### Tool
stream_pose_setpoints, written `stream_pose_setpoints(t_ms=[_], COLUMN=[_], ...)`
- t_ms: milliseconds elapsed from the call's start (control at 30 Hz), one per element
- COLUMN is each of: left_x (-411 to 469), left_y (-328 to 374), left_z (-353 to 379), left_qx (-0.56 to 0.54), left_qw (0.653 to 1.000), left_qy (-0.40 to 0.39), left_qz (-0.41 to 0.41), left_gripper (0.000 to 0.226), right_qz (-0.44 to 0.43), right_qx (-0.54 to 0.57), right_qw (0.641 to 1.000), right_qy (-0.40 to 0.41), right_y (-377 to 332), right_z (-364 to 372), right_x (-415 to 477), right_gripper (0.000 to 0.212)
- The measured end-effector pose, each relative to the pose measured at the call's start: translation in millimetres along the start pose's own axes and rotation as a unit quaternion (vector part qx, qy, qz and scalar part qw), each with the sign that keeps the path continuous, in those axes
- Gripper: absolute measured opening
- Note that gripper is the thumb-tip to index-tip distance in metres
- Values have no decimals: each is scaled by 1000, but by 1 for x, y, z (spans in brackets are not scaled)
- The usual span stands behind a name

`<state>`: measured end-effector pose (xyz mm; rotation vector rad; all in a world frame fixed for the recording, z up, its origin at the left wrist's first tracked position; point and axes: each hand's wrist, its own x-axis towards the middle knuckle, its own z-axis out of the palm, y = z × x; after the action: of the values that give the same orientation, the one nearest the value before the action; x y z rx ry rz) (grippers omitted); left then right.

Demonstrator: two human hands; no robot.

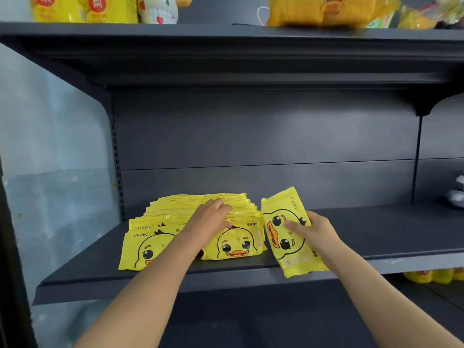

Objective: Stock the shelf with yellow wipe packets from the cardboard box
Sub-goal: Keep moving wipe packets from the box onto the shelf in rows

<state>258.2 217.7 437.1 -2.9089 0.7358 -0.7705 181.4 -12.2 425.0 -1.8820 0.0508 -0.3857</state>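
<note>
Here, two rows of glossy yellow wipe packets (234, 244), flat foil pouches printed with a cartoon duck, stand on the matte dark-grey metal shelf (376, 237), toward its left. The left hand (209, 222) rests on their crinkled top edges, fingers loosely bent and gripping nothing. Just to the right, the right hand (316, 229) pinches one more packet (288, 249) turned on end, thumb across its front.
</note>
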Motion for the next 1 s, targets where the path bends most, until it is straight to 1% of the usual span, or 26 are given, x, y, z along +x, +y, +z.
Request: stream_pose_setpoints(t_ms=[67,133,167,233,267,333,367,433,567,633,700,767,833,900,967,1000], left_x=[-11,-25,-32,-44,-49,-57,-60,-65,-71,-73,-75,-77,-80,-82,-83,-84], left_y=[-10,-21,-26,-35,-39,-45,-47,-47,-44,-43,-42,-43,-43,-44,-44,-43], left_z=[-10,-21,-26,-34,-37,-43,-45,-45,-37,-34,-32,-30,-28,-27,-26,-26], left_qx=[1,13,21,32,35,43,43,41,44,45,42,37,34,25,20,20], left_qw=[999,998,998,996,995,993,993,993,994,994,994,994,993,993,993,992], left_qy=[18,22,23,25,29,36,36,29,7,2,0,-6,-21,-36,-43,-45], left_qz=[-26,-53,-63,-81,-89,-103,-107,-108,-98,-97,-101,-107,-110,-112,-113,-113], left_gripper=[42,39,38,36,36,36,36,36,36,36,36,35,35,36,36,36], right_qz=[-30,-49,-64,-122,-152,-205,-223,-245,-279,-295,-311,-310,-310,-318,-326,-327], right_qx=[-62,-141,-198,-327,-381,-444,-464,-495,-525,-532,-527,-496,-483,-493,-521,-536], right_qw=[996,979,962,911,882,838,823,805,785,778,780,804,815,807,787,777], right_qy=[-57,-137,-175,-222,-232,-242,-240,-217,-174,-159,-135,-106,-83,-65,-51,-51], right_y=[-15,-32,-40,-53,-56,-54,-49,-36,-23,-20,-14,-10,-10,-11,-12,-12], right_z=[4,14,22,43,56,82,94,110,118,118,118,117,115,113,112,112], right_x=[6,13,17,26,30,35,38,44,56,60,62,62,59,56,53,52], right_gripper=[12,13,16,32,40,45,48,52,39,38,43,53,60,67,72,71])
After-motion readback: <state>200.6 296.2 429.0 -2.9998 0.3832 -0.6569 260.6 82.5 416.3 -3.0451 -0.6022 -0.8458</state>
